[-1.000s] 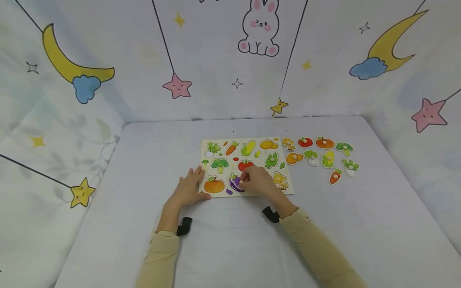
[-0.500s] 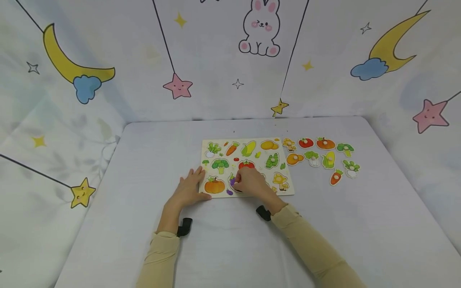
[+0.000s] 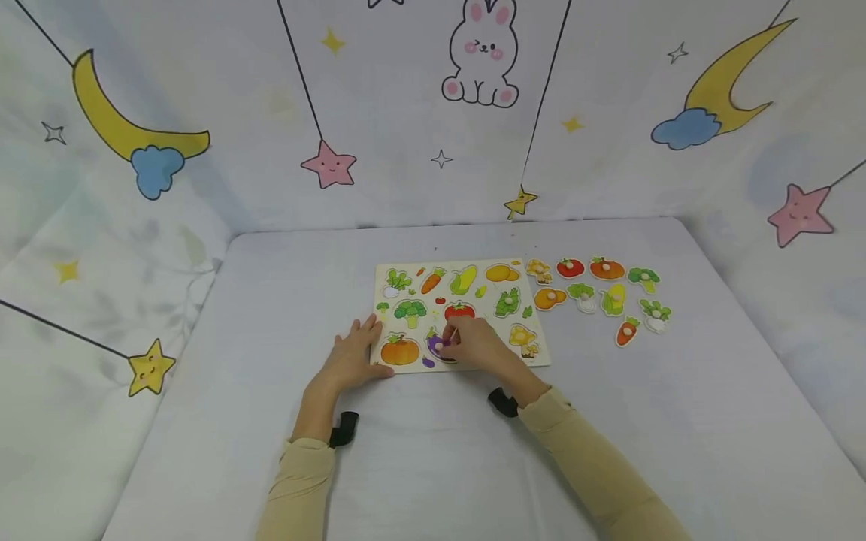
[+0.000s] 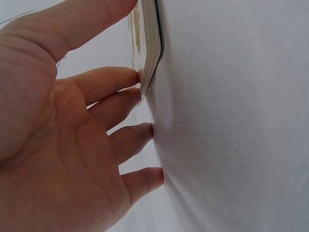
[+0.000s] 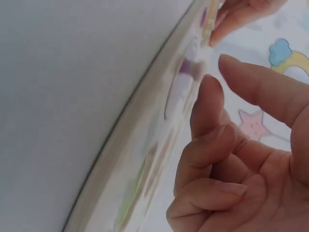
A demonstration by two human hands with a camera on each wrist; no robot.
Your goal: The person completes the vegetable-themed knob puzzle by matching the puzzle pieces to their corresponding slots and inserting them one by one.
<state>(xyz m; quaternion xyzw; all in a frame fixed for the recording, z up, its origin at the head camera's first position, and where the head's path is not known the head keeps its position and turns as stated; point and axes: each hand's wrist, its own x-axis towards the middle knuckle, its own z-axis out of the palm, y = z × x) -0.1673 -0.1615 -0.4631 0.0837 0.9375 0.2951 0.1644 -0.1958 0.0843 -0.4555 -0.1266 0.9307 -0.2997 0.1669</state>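
Note:
A flat vegetable puzzle board point(image 3: 536, 327) lies on the white table. My left hand point(image 3: 348, 359) rests at its left edge, thumb and fingers spread; in the left wrist view, two fingertips point(image 4: 135, 77) touch the board's corner while the other two touch the cloth. Over the lower middle of the board is my right hand point(image 3: 482, 346). Below its fingers lies a purple eggplant piece point(image 3: 435, 344) with a round knob. In the right wrist view, the thumb and index finger stand apart, just short of the eggplant piece's knob point(image 5: 197, 70); the other fingers are loosely curled.
Right of the board lie several loose knobbed pieces, among them a tomato point(image 3: 570, 268), a pumpkin point(image 3: 607, 269), a broccoli point(image 3: 643, 279), a corn point(image 3: 614, 300) and a carrot point(image 3: 627, 331). A patterned cloth wall point(image 3: 392, 195) rises behind the table.
My right hand first held the eggplant piece's knob and moved left over its picture on the board. Now its fingers have let go and drawn back slightly right. The left hand has stayed put.

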